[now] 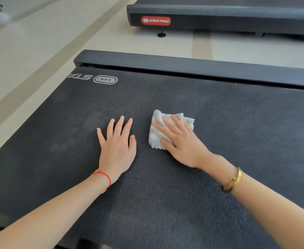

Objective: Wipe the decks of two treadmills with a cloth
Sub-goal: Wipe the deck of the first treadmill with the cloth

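Right hand (180, 141), fingers spread, presses a white cloth (158, 130) onto a treadmill belt (165, 203); left hand (118, 144) lies flat alongside, logo cut off.

Look at the far treadmill (237, 17): its end cap carries a red oval badge (155, 20) reading "STAR TRAC" in white letters. On the belt (165, 194) you lean over, near its far left corner, pale upside-down letters "STA" (79, 76) run off the edge beside an oval logo (105, 79) with three small arrowheads.
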`<state>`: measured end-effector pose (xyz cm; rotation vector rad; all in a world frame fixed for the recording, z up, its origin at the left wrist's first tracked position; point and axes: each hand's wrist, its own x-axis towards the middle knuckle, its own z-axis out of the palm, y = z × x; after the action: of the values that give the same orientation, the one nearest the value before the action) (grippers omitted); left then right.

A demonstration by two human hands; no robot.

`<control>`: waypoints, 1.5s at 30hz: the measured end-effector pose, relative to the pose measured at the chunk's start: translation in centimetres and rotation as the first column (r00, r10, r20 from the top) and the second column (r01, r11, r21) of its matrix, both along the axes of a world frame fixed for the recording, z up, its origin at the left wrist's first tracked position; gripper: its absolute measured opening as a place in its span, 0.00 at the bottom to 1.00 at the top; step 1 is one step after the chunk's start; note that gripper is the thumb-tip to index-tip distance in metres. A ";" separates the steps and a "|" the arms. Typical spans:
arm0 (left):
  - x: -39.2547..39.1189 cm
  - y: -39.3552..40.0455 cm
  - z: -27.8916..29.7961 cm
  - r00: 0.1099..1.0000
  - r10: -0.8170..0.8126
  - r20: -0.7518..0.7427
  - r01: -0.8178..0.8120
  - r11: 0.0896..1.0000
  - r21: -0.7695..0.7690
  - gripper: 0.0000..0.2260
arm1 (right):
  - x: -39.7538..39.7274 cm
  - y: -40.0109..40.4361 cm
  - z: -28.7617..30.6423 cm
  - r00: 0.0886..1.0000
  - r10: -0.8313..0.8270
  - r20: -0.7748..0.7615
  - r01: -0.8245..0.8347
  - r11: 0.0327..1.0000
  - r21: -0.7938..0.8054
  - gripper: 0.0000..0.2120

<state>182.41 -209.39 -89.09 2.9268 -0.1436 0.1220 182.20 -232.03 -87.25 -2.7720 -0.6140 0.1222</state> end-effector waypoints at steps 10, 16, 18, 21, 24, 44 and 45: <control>-0.2 1.9 1.2 0.994 -0.098 -0.036 0.096 0.994 -0.060 0.24 | 3.7 -1.5 -0.1 0.935 -0.354 -0.032 0.353 0.935 -0.036 0.25; -0.8 9.6 1.4 0.993 -0.115 -0.021 0.114 0.993 -0.042 0.24 | 11.5 3.3 -0.1 0.918 -0.393 -0.056 0.388 0.918 -0.083 0.25; -0.5 12.1 1.3 0.993 -0.106 -0.049 0.104 0.994 -0.036 0.24 | 13.5 6.0 -0.1 0.926 -0.376 -0.027 0.372 0.924 -0.092 0.25; -0.4 14.3 1.1 0.987 -0.149 -0.065 0.149 0.989 -0.011 0.26 | 15.4 10.6 0.2 0.953 -0.303 -0.023 0.300 0.950 -0.087 0.25; -0.4 14.4 0.6 0.989 -0.144 -0.033 0.144 0.989 0.014 0.26 | 14.7 15.7 -0.1 0.993 -0.120 0.003 0.119 0.988 -0.101 0.26; -0.8 14.4 0.0 0.986 -0.165 0.027 0.165 0.986 0.016 0.25 | -4.3 16.2 0.3 0.984 -0.178 0.014 0.178 0.984 0.004 0.26; -0.9 14.4 -0.1 0.986 -0.167 0.028 0.167 0.986 0.014 0.25 | -6.4 16.7 0.3 0.988 -0.153 0.010 0.153 0.988 0.006 0.26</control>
<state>181.55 -194.96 -89.14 2.9096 -0.3939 0.1380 175.81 -215.37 -86.95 -2.8035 -0.4010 0.0719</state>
